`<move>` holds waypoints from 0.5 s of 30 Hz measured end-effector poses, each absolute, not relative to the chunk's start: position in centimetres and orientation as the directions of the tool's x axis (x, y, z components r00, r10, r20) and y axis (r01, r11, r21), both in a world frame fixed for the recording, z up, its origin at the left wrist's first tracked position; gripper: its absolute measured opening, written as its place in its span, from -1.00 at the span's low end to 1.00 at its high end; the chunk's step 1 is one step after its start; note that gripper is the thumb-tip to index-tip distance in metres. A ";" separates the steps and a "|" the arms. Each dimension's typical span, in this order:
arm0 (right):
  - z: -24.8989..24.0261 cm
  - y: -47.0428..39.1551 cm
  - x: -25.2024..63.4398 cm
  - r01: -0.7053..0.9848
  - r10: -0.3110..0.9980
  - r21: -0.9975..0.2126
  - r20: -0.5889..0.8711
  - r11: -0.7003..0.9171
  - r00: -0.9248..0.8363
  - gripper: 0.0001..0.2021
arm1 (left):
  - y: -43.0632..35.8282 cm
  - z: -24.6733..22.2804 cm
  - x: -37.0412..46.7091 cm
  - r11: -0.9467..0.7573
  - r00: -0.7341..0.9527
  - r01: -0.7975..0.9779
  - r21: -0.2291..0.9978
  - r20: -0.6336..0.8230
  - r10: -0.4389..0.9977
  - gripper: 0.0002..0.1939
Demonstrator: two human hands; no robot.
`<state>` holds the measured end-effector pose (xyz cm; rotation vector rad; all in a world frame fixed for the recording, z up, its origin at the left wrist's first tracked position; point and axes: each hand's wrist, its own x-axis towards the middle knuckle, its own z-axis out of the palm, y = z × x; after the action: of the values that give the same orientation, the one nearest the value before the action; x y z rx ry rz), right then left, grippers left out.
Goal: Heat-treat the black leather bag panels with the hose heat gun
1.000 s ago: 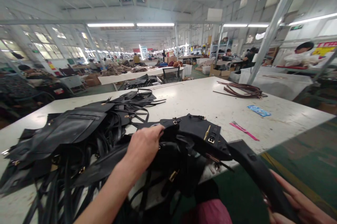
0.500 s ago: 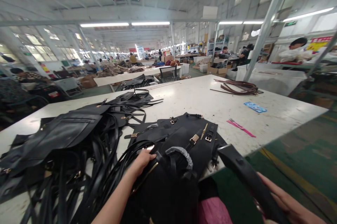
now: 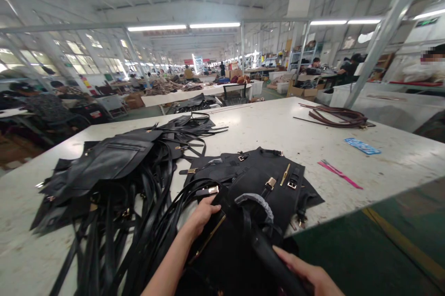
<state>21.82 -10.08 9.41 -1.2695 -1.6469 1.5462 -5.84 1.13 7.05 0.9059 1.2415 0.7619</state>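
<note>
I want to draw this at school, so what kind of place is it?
Probably a factory or workshop for bags. Black bag parts with gold buckles lie on a big white table, brown straps lie at its far side, and more worktables stand beyond it.

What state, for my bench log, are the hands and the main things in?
Left hand: closed on black bag piece
Right hand: closed on thick black strap
Black bag piece: held by its edge
Thick black strap: held, slanting
Carry handle: arched, wrapped in plastic
Black leather panels: piled, overlapping
Brown straps: looped, lying on table
Pink-and-grey tool: lying flat
Blue tag: lying flat
Tube lights: lit
</note>
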 end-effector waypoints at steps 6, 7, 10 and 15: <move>12.1 -7.5 18.8 0.165 0.826 -0.956 -0.293 -0.242 -0.482 -0.27 | 0.2 6.3 -6.2 0.481 0.138 -0.079 0.873 -0.468 0.873 -0.72; 12.2 -7.3 18.4 0.163 0.827 -0.956 -0.294 -0.245 -0.479 -0.28 | 0.1 6.3 -6.4 0.482 0.116 -0.102 0.870 -0.470 0.875 -0.74; 12.2 -7.4 17.8 0.126 0.848 -0.963 -0.270 -0.239 -0.457 -0.30 | 0.2 6.7 -7.4 0.460 0.016 -0.183 0.869 -0.465 0.885 -0.80; 10.8 -8.2 19.9 0.116 0.919 -0.982 -0.183 -0.151 -0.348 -0.27 | 1.6 8.2 -10.8 0.331 -0.252 -0.304 0.893 -0.411 0.876 -0.84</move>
<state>19.89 -8.16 10.79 -1.2079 -1.4601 1.5691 -10.82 1.64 8.23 0.5693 1.3938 1.2377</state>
